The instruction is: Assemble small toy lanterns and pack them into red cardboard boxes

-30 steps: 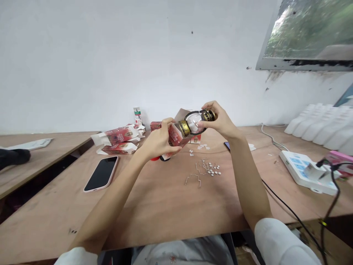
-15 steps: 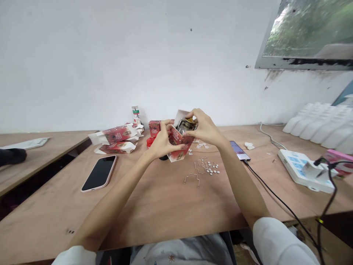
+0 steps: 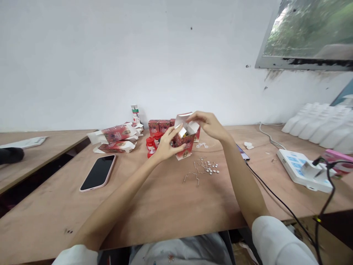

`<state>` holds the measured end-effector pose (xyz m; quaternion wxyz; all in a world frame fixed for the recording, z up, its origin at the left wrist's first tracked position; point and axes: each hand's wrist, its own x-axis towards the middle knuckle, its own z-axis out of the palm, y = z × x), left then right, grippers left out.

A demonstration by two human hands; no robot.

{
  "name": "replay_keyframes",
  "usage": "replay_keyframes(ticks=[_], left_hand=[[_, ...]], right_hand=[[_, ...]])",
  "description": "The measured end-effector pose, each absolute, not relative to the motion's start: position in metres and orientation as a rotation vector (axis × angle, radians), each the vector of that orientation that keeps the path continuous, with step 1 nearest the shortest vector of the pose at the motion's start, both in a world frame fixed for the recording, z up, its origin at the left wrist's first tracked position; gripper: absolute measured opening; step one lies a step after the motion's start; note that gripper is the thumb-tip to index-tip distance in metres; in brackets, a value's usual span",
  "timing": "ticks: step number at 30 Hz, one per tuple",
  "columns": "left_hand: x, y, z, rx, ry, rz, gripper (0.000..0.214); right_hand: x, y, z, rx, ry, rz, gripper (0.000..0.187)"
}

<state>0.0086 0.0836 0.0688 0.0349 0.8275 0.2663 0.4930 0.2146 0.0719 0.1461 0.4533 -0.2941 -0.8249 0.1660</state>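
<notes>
In my left hand is a small red printed cardboard box, standing upright near the table top with its white-lined top flaps raised. The thumb lies along its near face, and the fingers are on its left side. At the opening, the bent fingers of my right hand are at a white-lined flap. Something yellowish and dark shows a little inside the box; most of it is hidden. Just left of my left hand stand small red lantern-like items.
Closed red boxes line the wall behind. Flattened cartons and a phone lie left. Bent wires and small round discs lie in front. A power strip, cables and white bottles are at right.
The dark, gold-topped item that my right hand held at the box's mouth is now down inside it. The box has become more upright, and my right hand has moved to the flap.
</notes>
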Motion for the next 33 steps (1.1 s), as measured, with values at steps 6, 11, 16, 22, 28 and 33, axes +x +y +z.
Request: replay_keyframes(ticks=[6,11,16,22,28,33], left_hand=[[0.001,0.072,0.086,2.468,0.822,1.623,0.049],[-0.002,0.068,0.097,2.487,0.816,1.549,0.055],[-0.007,0.069,0.104,2.469,0.775,1.416,0.084],[-0.010,0.064,0.112,2.490,0.810,1.239,0.065],[-0.017,0.072,0.111,2.249,0.710,1.261,0.048],[-0.017,0.072,0.111,2.091,0.619,1.401,0.047]], right_hand=[[0.215,0.085,0.138,-0.650,-1.764,0.686,0.055],[0.192,0.082,0.133,-0.567,-1.750,1.007,0.065],[0.182,0.087,0.126,-0.456,-1.699,1.185,0.065],[0.172,0.095,0.117,-0.350,-1.562,1.101,0.074],[0.169,0.077,0.125,-0.291,-1.719,0.851,0.057],[0.168,0.069,0.129,-0.295,-1.760,0.705,0.026]])
